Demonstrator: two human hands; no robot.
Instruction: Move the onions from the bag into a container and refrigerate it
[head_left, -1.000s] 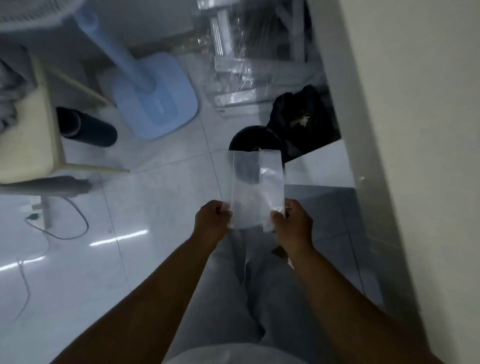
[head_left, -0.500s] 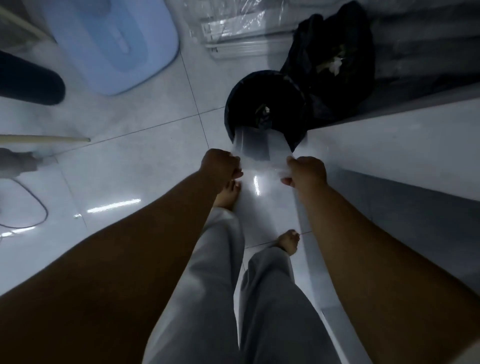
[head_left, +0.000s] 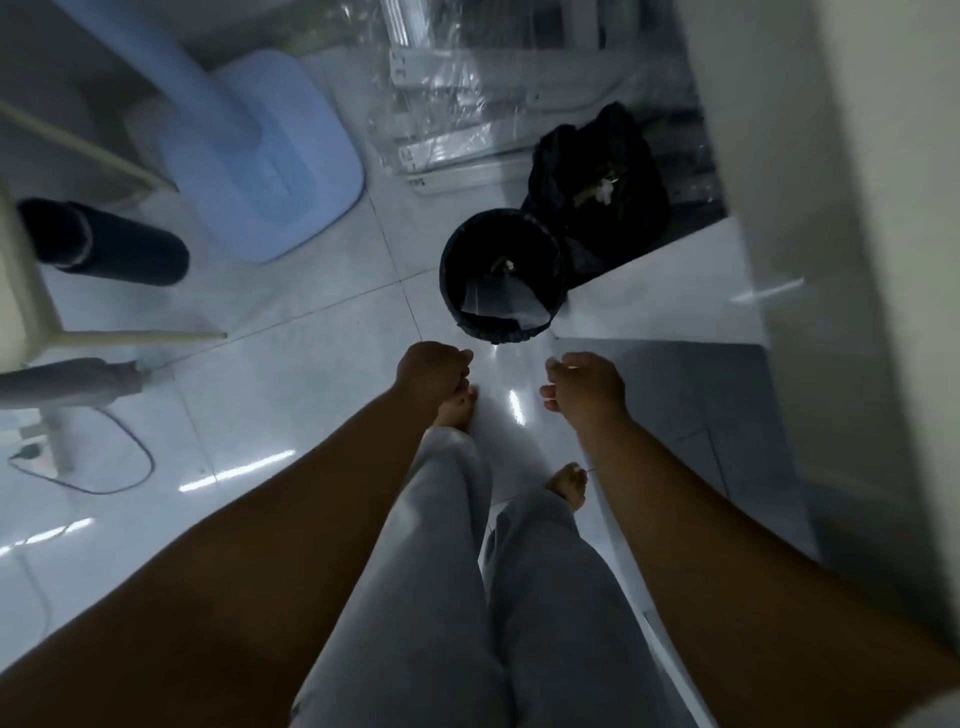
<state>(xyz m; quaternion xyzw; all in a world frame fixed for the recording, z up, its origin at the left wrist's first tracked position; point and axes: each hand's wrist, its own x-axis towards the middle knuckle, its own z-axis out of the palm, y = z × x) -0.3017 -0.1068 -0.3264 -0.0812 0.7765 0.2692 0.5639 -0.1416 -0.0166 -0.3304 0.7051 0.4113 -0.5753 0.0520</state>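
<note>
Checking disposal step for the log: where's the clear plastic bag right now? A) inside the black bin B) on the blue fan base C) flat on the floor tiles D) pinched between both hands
A: the clear plastic bag lies inside the black bin, while the left hand and right hand hang in front of it holding nothing.

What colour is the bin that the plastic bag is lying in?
Black. The bin has a black liner, seen best in the head view; the clear plastic bag lies inside it.
</note>
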